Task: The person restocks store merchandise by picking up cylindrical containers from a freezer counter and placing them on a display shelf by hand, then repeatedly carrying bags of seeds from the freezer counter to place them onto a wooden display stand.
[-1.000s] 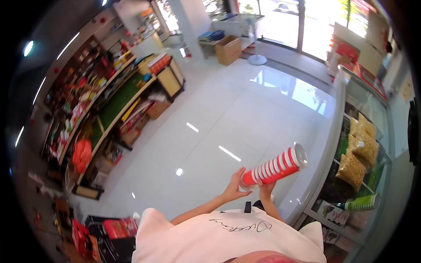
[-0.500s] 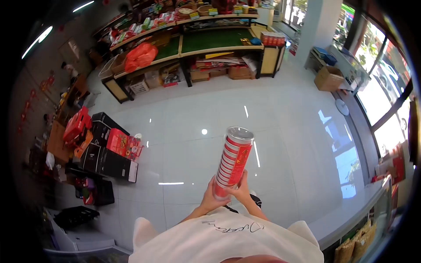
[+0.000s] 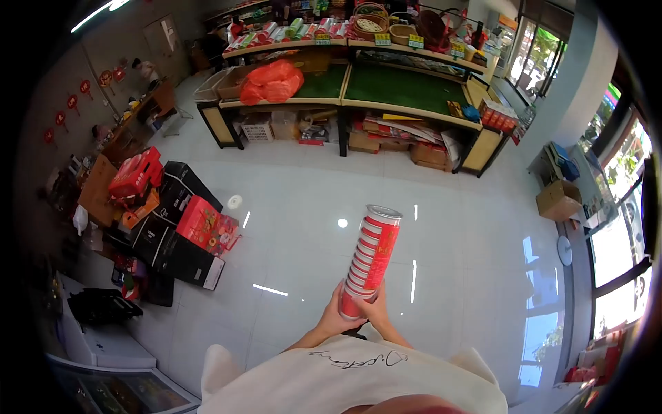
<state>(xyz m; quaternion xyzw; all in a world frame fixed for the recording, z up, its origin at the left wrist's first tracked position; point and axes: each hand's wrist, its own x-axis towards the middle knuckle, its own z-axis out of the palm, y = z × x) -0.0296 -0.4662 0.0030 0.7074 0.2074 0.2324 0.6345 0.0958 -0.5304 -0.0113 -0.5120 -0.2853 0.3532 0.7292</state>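
Observation:
A tall, clear cylindrical canister [image 3: 372,259] with a silver lid stands slightly tilted in front of my body. Red contents banded with silvery rings show through its side, along with a red label bearing gold marks. My left hand [image 3: 332,316] is closed around the lower left of the canister. On the other side, my right hand [image 3: 375,309] grips it near the base, its thumb lying across the front. Parts of the fingers are hidden behind the canister.
Ahead stands a display shelf with green matting [image 3: 407,90], a red plastic bag [image 3: 271,81] and goods. Black boxes [image 3: 172,252] and a red gift box [image 3: 200,221] sit at left. A cardboard box [image 3: 559,201] lies near the windows. A person [image 3: 147,71] is at the far left.
My view has turned left and lifted, so the shelf appears farther right and lower. Both hands still hold the canister, which is in nearly the same place before me.

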